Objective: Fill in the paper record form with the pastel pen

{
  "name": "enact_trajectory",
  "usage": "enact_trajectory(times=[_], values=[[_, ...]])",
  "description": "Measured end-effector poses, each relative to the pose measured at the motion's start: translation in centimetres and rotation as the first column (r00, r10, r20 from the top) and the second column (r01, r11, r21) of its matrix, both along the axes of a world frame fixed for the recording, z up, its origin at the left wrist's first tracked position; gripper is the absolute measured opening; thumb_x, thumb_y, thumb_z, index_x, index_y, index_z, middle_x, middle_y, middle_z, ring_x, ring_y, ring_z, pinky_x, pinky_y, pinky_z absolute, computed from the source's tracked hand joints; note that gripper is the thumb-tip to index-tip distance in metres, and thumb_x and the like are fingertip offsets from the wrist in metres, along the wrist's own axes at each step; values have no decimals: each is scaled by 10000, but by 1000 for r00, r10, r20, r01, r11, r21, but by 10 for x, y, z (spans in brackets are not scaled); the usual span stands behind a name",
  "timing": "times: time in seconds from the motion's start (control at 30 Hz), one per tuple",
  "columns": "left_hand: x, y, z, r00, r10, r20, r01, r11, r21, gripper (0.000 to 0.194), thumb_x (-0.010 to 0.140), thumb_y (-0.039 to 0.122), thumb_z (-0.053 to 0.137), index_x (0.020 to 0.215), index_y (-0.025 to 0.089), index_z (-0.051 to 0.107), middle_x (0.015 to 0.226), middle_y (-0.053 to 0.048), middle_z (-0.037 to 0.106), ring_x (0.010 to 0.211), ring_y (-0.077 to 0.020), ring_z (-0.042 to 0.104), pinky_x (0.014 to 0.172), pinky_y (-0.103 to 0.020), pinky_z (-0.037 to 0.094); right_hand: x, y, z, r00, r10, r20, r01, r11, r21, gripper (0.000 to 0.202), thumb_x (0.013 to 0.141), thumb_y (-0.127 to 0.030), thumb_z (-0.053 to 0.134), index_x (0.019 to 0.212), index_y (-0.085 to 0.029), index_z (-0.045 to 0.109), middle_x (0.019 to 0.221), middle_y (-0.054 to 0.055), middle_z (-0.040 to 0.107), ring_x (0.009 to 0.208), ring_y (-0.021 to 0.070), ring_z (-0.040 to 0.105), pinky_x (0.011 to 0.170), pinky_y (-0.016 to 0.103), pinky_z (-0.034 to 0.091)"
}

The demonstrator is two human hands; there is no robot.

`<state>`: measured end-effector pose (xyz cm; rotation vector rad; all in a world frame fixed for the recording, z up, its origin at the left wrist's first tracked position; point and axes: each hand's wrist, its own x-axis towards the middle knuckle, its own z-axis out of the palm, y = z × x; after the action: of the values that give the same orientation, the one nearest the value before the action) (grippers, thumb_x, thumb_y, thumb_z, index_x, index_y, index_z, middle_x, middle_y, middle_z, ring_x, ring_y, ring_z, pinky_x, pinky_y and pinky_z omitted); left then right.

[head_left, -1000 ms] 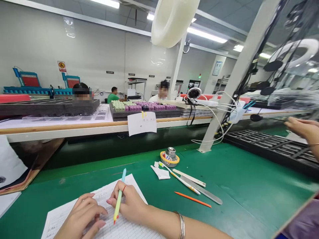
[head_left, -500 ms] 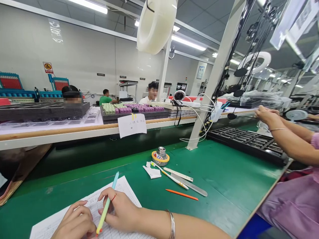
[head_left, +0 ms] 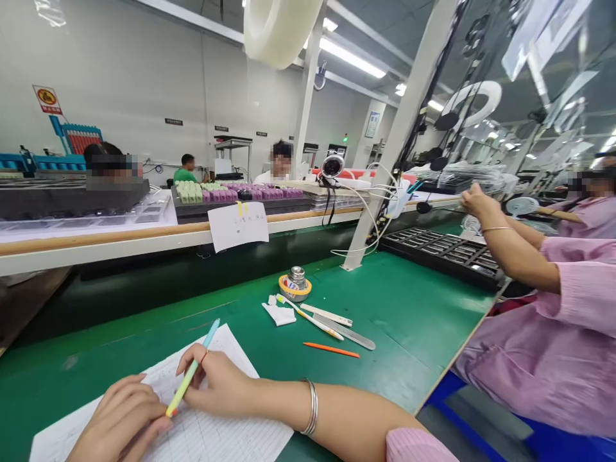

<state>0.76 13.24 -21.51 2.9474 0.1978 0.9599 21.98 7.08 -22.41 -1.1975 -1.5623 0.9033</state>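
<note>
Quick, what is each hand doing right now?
Left hand: fingers curled, resting on the paper sheet, holding nothing.
Right hand: closed on the pen, tip on the sheet.

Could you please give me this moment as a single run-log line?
right hand: holds pen, tip on paper form | left hand: rests on form | nearby: tape roll, orange stick

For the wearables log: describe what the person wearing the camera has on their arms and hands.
The right hand has a thin red band on one finger and a silver bangle at the wrist; a pink sleeve starts near the elbow. The left hand is bare of rings or gloves as far as visible.
</note>
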Motion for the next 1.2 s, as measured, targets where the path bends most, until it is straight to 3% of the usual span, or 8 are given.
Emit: enact_trajectory(times=[0.2,0.3,0.37,0.43,0.63,0.87,1.0,1.2], values=[[-3,-7,6,992,87,-87,-101,979,-179,80,973,236,559,1002,269,627,868,38,663,848,-167,629,1026,-404,413,12,13,7,965,-25,-261,1,996,-91,194,732,-132,553,892,-210,476,858,-12,566,822,137,641,732,249,532],[-2,-10,9,989,110,-96,-129,967,-220,98,982,224,543,982,261,633,860,32,657,852,-165,620,1022,-417,419,22,17,13,968,-52,-244,17,989,-144,124,819,-230,503,933,-210,461,849,-14,521,680,138,665,579,245,547],[-2,-10,10,988,126,-90,-144,961,-235,111,986,230,535,979,259,642,869,24,661,864,-169,620,1022,-424,424,28,17,17,981,-87,-173,61,987,-150,105,863,-265,465,948,-207,485,874,-15,505,495,91,585,425,213,463],[-2,-9,10,986,144,-89,-162,955,-248,126,989,239,529,987,259,653,885,17,669,878,-173,623,1030,-433,425,34,15,21,990,-125,-71,116,986,-117,111,884,-245,447,944,-205,531,881,-17,516,421,55,489,386,202,395],[-4,-6,8,980,171,-107,-194,944,-266,141,997,248,515,1004,259,656,913,8,675,909,-180,618,1055,-452,404,48,12,29,935,-192,297,171,981,94,190,872,-118,518,944,-218,662,772,-12,559,768,151,555,779,306,460],[-3,-8,12,977,186,-101,-207,941,-268,155,1005,258,510,1017,253,664,936,-8,679,939,-194,619,1063,-474,400,63,11,32,826,-226,517,195,974,114,324,948,-149,497,1234,-244,616,1075,54,616,985,191,608,868,328,453],[-4,-8,10,968,216,-130,-244,935,-256,185,1008,272,485,1032,261,668,1001,-27,666,1006,-220,601,1047,-498,416,63,7,37,767,-228,600,212,972,98,315,960,-146,481,1231,-249,604,1080,50,619,932,179,615,801,294,441],[-9,-1,2,915,359,-184,-399,871,-286,269,999,335,477,1239,299,592,1265,-68,570,1189,-295,524,985,-523,477,65,1,44,656,-227,720,234,968,92,199,908,-93,508,982,-215,645,886,20,577,700,141,543,619,246,327]])
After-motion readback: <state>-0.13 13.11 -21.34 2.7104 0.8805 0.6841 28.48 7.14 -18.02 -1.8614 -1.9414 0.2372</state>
